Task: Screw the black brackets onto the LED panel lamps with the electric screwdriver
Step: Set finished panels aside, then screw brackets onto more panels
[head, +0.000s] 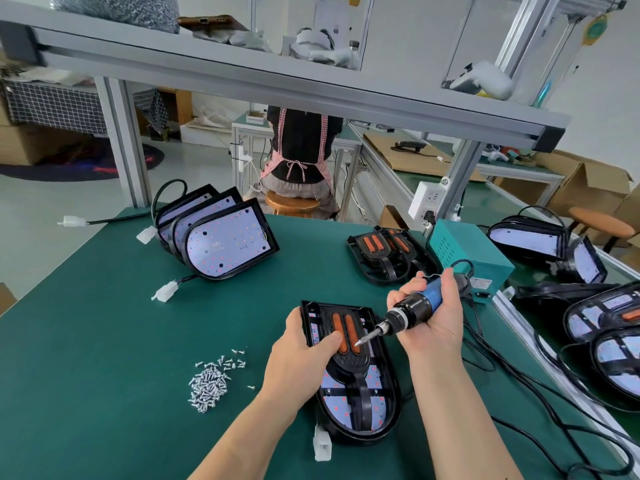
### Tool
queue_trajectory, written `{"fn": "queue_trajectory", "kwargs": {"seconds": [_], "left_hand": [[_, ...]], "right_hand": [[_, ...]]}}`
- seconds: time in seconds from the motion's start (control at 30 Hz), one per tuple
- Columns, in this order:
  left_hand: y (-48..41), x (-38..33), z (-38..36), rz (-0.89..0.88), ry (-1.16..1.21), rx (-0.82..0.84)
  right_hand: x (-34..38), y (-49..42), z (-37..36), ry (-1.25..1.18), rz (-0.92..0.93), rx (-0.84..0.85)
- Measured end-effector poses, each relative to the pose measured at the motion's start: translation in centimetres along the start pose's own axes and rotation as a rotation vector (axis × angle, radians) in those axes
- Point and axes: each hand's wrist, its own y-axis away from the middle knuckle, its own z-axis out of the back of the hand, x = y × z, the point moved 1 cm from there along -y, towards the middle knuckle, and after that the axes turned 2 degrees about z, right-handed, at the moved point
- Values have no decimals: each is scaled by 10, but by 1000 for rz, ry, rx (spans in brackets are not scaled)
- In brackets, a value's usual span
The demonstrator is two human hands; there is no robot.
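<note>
Left hand (304, 355) grips the lamp's (349, 372) left edge with thumb on the bracket (349, 362), flat on the mat (104, 393), while right hand (433, 313) is wrapped round the screwdriver (408, 311), tip just over the bracket's orange pads.

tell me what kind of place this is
Most likely a small lamp assembly workshop: a green-matted workbench holds batches of LED panel lamps, a pile of screws lies loose on it, and the right hand grips a corded electric screwdriver.
</note>
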Motion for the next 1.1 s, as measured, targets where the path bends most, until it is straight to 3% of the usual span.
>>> {"fn": "queue_trajectory", "kwargs": {"seconds": [0.67, 0.83, 1.1], "left_hand": [[0, -2, -1, 8, -6, -18], [0, -2, -1, 20, 3, -17], [-1, -2, -2, 15, -1, -24]], "right_hand": [[-21, -16, -68, 337, 300, 3], [-28, -25, -75, 558, 382, 28], [-44, -23, -90, 701, 465, 131]]}}
